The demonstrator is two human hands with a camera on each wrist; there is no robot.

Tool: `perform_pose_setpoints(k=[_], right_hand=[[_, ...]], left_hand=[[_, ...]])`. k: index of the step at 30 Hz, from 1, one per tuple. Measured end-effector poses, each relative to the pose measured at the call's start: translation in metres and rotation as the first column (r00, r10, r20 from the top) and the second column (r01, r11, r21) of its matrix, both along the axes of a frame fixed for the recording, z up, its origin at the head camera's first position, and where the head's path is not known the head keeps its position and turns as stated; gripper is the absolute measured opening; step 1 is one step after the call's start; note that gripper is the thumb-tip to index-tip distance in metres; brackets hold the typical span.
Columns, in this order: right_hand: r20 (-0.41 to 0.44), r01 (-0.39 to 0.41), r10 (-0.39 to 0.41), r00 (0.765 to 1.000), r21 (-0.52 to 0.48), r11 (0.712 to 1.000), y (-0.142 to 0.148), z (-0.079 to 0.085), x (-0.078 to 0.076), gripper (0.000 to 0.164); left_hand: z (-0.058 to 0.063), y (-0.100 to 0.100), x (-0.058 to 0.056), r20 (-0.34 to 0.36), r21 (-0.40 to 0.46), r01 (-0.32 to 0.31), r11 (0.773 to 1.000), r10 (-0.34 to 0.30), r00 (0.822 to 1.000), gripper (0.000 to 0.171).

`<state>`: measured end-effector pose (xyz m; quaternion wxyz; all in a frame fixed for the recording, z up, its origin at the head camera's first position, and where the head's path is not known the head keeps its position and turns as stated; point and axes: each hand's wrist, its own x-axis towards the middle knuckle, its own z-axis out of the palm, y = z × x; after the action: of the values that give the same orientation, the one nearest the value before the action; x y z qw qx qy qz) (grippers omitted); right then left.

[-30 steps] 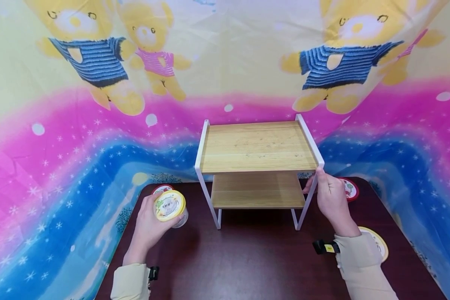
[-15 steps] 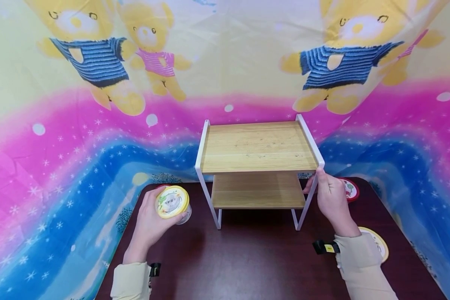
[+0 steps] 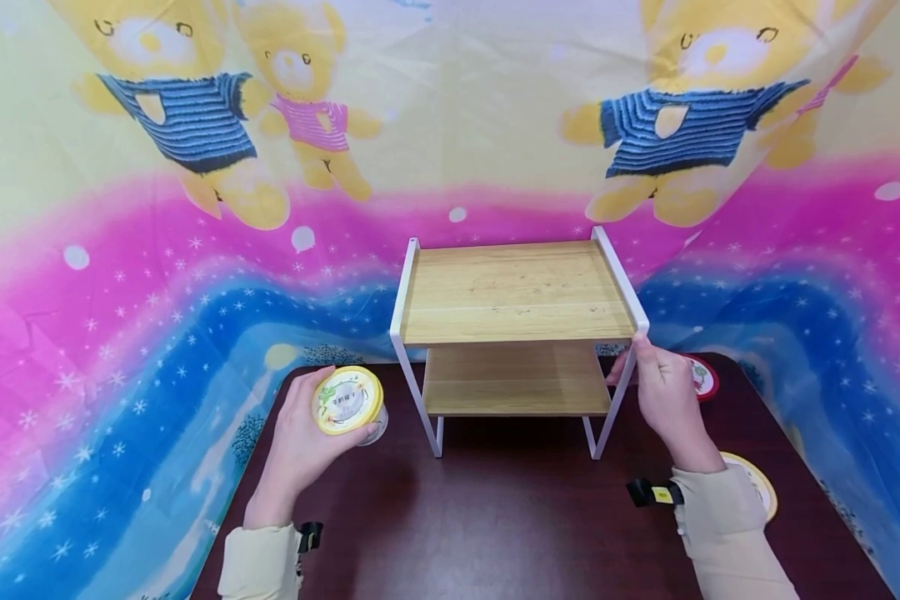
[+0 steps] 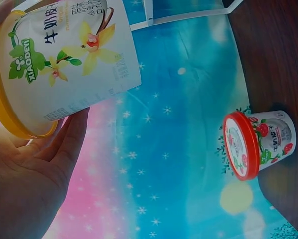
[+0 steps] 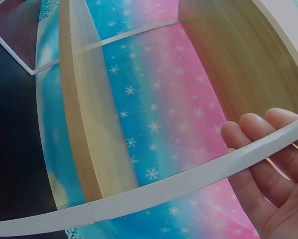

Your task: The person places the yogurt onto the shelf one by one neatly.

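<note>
Your left hand (image 3: 296,437) grips a yellow-lidded tub (image 3: 348,400) above the table (image 3: 480,525), left of the shelf (image 3: 517,387). Your right hand (image 3: 667,396) grips the shelf's right front leg (image 3: 614,408), just below the upper board (image 3: 521,292).

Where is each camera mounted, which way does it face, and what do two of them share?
Head: worn on the head, facing forward and down at the two-tier shelf and table; the left hand, right hand and cream sleeves show.
Left wrist: on that wrist, facing past the yellow-lidded tub toward the backdrop and a red-lidded tub; the left hand shows.
Right wrist: on that wrist, facing across the two-tier shelf; fingers curled round its white frame show.
Shared: head and left wrist both show the held yellow-lidded tub.
</note>
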<state>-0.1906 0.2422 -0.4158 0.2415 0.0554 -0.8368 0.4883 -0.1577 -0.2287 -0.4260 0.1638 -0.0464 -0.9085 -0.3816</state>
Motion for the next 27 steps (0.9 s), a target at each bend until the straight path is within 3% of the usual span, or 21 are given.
perform_pose_setpoints(k=[4, 9, 16, 27], right_hand=[[0.029, -0.033, 0.033, 0.999, -0.008, 0.999, 0.003, 0.003, 0.001, 0.059], [0.039, -0.018, 0.018, 0.999, 0.001, 1.000, 0.003, 0.006, 0.003, 0.057], [0.056, -0.048, 0.051, 0.997, -0.060, 0.997, 0.007, 0.006, 0.003, 0.055], [0.024, -0.080, 0.084, 0.996, -0.121, 0.989, 0.007, 0.006, 0.000, 0.045]], left_hand=[[0.002, 0.000, 0.001, -0.003, 0.002, 0.001, 1.000, -0.001, 1.000, 0.103], [0.005, 0.001, 0.003, -0.009, -0.004, 0.006, 1.000, -0.006, 1.000, 0.103], [0.011, 0.004, 0.006, -0.006, -0.013, 0.012, 1.000, -0.012, 1.000, 0.104], [0.019, 0.011, 0.008, -0.024, -0.029, 0.026, 0.999, -0.026, 0.999, 0.103]])
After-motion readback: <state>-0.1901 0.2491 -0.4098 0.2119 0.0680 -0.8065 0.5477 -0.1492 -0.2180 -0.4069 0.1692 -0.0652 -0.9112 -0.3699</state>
